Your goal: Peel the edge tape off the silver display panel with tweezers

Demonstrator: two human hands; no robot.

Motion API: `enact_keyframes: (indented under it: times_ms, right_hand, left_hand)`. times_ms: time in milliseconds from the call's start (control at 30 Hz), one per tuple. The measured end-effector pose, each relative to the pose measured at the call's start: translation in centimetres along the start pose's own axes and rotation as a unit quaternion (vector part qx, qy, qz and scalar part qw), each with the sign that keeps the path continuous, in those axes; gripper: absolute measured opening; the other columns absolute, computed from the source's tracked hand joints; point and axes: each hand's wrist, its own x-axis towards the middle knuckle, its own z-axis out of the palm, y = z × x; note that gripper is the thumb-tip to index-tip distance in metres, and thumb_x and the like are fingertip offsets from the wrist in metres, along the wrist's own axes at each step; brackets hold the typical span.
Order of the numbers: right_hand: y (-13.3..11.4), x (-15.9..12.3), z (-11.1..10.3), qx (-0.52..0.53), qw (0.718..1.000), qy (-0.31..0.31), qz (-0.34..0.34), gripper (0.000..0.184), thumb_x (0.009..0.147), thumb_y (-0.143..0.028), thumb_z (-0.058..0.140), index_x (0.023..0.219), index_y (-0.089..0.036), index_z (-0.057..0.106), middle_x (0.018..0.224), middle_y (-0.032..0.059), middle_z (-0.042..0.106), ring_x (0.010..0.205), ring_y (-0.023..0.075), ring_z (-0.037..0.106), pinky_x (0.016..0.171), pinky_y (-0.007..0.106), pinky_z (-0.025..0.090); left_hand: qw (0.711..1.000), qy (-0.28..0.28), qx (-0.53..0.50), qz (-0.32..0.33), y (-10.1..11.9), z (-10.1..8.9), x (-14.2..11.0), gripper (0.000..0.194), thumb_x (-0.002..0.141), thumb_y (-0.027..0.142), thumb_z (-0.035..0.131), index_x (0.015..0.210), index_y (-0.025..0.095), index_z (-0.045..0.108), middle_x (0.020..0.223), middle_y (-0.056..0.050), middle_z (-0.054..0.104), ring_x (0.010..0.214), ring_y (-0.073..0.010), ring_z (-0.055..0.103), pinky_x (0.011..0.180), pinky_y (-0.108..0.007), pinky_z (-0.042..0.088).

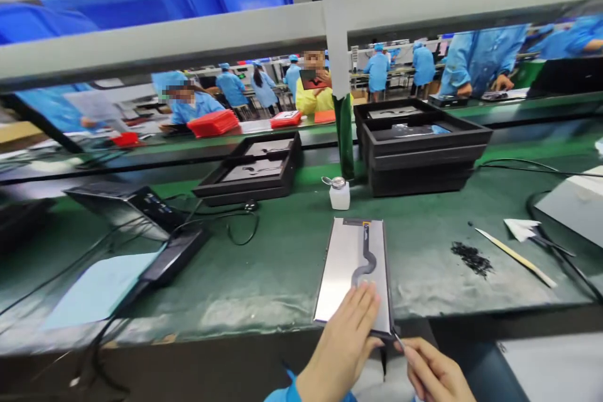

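Panel (336,270), silver-backed and dark-rimmed, lies flat at the near edge of the green surface (277,276), its long axis running almost straight away from the person, roughly square to that edge. Its far short side points toward the white bottle (340,196); from there a grey ribbon cable (366,245) winds back toward the near end, meeting the left fingertips. The left hand (346,336) rests flat on the near half, fingers extended and close together. The right hand (436,370) pinches a slim metal tool (399,342) at the panel's near right corner; whether its tip touches, I cannot tell. Black scraps (472,259) and a yellow stick (516,257) lie toward the surface's right side.
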Motion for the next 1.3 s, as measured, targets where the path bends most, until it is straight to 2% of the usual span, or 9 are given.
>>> enact_keyframes:
  times_ms: [133,233,367,567,1033,1300]
  right_hand:
    - [0.2,0.4,0.8,0.082,0.994,-0.043,0.052,0.066,0.07,-0.079,0.061,0.082,-0.015,0.07,0.041,-0.0091,0.038,0.034,0.0054,0.021,0.035,0.021,0.016]
    - [0.4,0.3,0.9,0.136,0.988,-0.043,0.066,0.065,0.066,-0.079,0.065,0.08,-0.015,0.068,0.039,-0.0117,0.035,0.031,0.0028,0.015,0.034,0.019,0.011]
    - [-0.5,-0.3,0.9,0.17,0.983,-0.01,0.074,0.058,0.069,-0.071,0.071,0.08,-0.014,0.067,0.041,-0.011,0.038,0.033,0.0019,0.016,0.036,0.019,0.01]
    - [-1.5,-0.6,0.8,0.182,0.979,-0.011,0.088,0.056,0.069,-0.069,0.073,0.079,-0.014,0.067,0.042,-0.0114,0.037,0.034,0.0018,0.016,0.037,0.018,0.01]
    - [-1.6,-1.0,0.7,0.212,0.974,-0.005,0.08,0.053,0.07,-0.066,0.075,0.078,-0.014,0.067,0.04,-0.012,0.037,0.033,0.0006,0.014,0.038,0.019,0.008]
    - [-1.3,-1.2,0.2,0.211,0.973,0.01,0.09,0.053,0.07,-0.066,0.075,0.08,-0.014,0.068,0.042,-0.0125,0.035,0.034,0.0,0.013,0.035,0.016,0.008]
  left_hand:
    - [1.0,0.012,-0.008,0.001,0.1,0.4,0.0,0.058,0.101,0.019,0.039,0.154,0.011,0.017,0.151,-0.016,0.04,0.144,-0.0254,0.03,0.111,-0.045,0.043]
    - [1.0,0.025,-0.009,-0.003,0.0,0.4,-0.1,0.056,0.102,0.02,0.036,0.154,0.014,0.017,0.151,-0.015,0.042,0.143,-0.0247,0.032,0.111,-0.045,0.043]
    - [1.0,0.025,-0.006,0.0,0.0,0.3,-0.1,0.053,0.103,0.022,0.035,0.153,0.013,0.02,0.15,-0.015,0.043,0.143,-0.0243,0.032,0.111,-0.044,0.043]
    - [1.0,0.027,-0.001,-0.006,-0.1,0.5,-0.2,0.054,0.103,0.021,0.036,0.154,0.014,0.02,0.15,-0.015,0.043,0.143,-0.0242,0.033,0.112,-0.044,0.041]
    - [0.999,0.036,0.026,0.002,0.0,0.6,-0.2,0.049,0.102,0.019,0.036,0.15,0.008,0.03,0.15,-0.015,0.044,0.144,-0.0244,0.031,0.112,-0.043,0.041]
    - [0.997,0.066,0.037,-0.017,1.0,1.5,0.4,0.054,0.101,0.015,0.036,0.153,0.01,0.022,0.149,-0.015,0.045,0.141,-0.0252,0.036,0.107,-0.042,0.046]
